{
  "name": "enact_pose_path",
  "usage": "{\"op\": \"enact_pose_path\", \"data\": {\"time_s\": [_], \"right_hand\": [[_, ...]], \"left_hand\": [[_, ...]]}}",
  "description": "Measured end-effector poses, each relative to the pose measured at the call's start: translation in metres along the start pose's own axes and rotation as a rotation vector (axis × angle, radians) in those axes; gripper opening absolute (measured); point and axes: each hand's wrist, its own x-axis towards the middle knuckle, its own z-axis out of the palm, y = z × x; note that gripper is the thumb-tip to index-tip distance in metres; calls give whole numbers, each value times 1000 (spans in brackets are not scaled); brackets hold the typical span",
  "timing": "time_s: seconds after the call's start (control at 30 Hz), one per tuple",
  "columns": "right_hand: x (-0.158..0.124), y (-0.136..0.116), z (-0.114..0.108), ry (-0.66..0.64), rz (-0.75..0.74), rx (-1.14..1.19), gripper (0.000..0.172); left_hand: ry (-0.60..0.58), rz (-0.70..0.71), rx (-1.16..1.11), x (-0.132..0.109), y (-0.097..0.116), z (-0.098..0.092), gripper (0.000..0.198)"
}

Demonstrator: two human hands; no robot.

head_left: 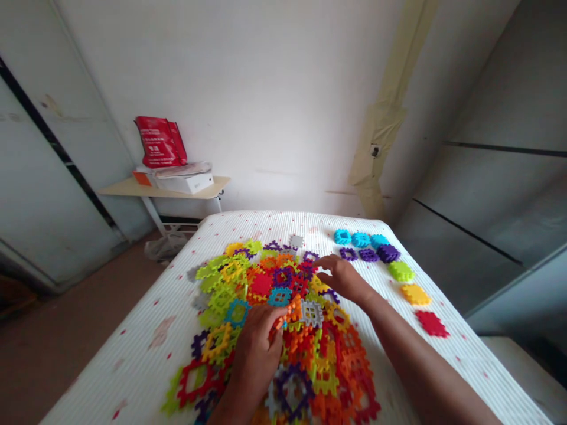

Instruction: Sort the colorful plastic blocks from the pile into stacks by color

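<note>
purple frame point(282, 391) lies nearest in the pile point(224, 298) of notched pieces; beyond it, my left grip point(259, 339) pinches an orange piece point(292, 308), its length slanting far and right. my right grip point(340, 277), fingers parted, is far and right of that piece, contact with the pile unclear.

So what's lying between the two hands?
In the head view, colourful toothed pieces lie between the left hand and the right hand, among them a grey grid piece.
</note>
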Motion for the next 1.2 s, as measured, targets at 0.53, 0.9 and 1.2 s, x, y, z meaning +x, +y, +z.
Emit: {"op": "enact_pose_path", "data": {"time_s": [0.53, 0.9, 1.2], "right_hand": [[3, -52, 23, -250, -98, 122, 25], [-3, -53, -1, -416, -24, 125, 30], [-1, -57, -3, -465, -40, 3, 24]], "left_hand": [[96, -121, 15, 6, -7, -6, 22], [-167, -36, 206, 1, -16, 12, 48], [-224, -108, 177, 2, -12, 6, 44]]}}
